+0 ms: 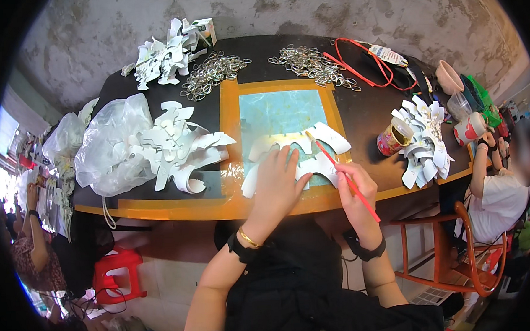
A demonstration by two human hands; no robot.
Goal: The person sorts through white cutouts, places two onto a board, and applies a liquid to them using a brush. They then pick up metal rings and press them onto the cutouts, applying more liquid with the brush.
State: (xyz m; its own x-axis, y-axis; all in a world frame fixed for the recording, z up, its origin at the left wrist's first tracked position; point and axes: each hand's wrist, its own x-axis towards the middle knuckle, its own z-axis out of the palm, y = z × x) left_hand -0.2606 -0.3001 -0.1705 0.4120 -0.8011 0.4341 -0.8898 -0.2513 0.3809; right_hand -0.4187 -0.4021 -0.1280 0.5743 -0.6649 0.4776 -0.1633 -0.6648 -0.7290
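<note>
Two white curved cut-out pieces lie one behind the other on a pale blue sheet (pixel 280 111), the farther piece (pixel 333 137) and the nearer piece (pixel 321 165). My left hand (pixel 279 179) rests flat over them with its fingers spread, hiding their middle parts. In my right hand (pixel 356 188) is a slim red-handled paintbrush (pixel 363 203), gripped like a pen. The brush's tip meets the farther piece near its middle, where the edge looks yellowish. Brown tape (pixel 230 119) frames the blue sheet on the dark table (pixel 357 111).
White cut pieces are heaped at left (pixel 178 148), back left (pixel 165 57) and right (pixel 423 141), beside an open jar (pixel 389 141). Metal ring piles (pixel 213 73) and a red cord (pixel 360 40) lie behind. A plastic bag (pixel 116 142) sits left. Other people work at both sides.
</note>
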